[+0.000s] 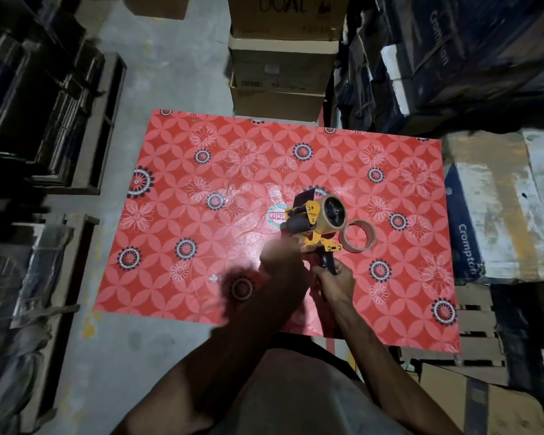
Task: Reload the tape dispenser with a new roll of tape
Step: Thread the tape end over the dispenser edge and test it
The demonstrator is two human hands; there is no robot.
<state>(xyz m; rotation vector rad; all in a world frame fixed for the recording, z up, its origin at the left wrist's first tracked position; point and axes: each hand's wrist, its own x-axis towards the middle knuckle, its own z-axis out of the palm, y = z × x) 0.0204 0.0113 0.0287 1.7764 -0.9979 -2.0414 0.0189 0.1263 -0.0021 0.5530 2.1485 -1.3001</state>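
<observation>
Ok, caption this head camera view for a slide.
Right hand grips a yellow tape dispenser at a red floral table, tape ring lying beside it.

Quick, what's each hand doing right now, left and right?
Left hand: blurred, up against the tape dispenser; its grip cannot be told.
Right hand: closed around the tape dispenser's dark handle.

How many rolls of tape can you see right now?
2. The mounted roll sits on the yellow dispenser; the loose roll lies flat on the red table, just right of it.
</observation>
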